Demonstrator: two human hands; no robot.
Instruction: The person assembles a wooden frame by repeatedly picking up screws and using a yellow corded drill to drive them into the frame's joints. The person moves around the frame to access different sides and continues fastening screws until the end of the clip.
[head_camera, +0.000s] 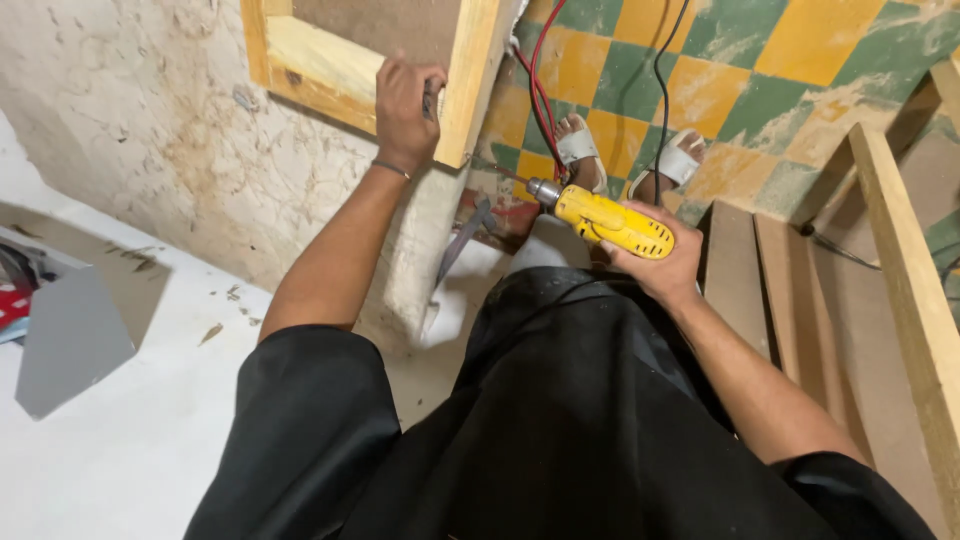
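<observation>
Hands apart: frame up L, drill low R.
Your left hand (405, 112) gripped the wooden frame (470, 80) against the wall; your right hand (655, 262) clamped the yellow drill (600, 220) above the checkered floor (760, 70).

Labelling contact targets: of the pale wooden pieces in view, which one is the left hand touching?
The pale wooden frame against the rough plastered wall; the left hand grips its corner. The long wooden batten and flat boards lie untouched on the right.
</observation>
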